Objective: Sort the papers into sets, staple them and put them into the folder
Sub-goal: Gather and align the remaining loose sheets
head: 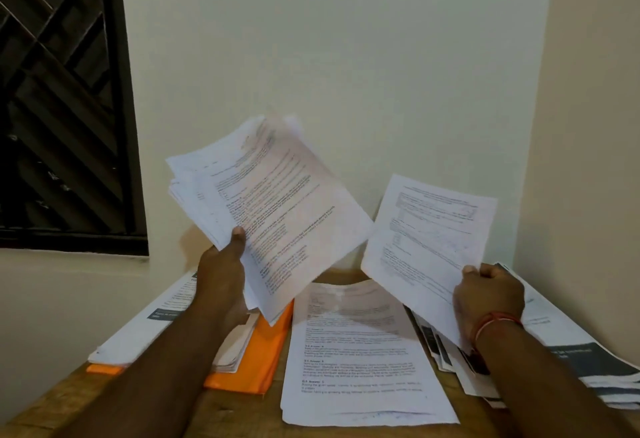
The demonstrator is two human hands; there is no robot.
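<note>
My left hand (221, 278) grips a thick, fanned stack of printed papers (273, 209), raised and tilted above the table. My right hand (488, 295) pinches a single printed sheet (429, 250) by its lower right edge, held up apart from the stack. On the wooden table (239, 413) a pile of text pages (360, 354) lies flat in the middle. An orange folder (266, 351) lies to its left, partly under my left arm.
A pile of pages with dark header bands (149, 326) lies at the table's left. Another spread pile with dark blocks (571, 358) lies at the right. A wall stands close behind and to the right; a barred window (62, 101) is at the left.
</note>
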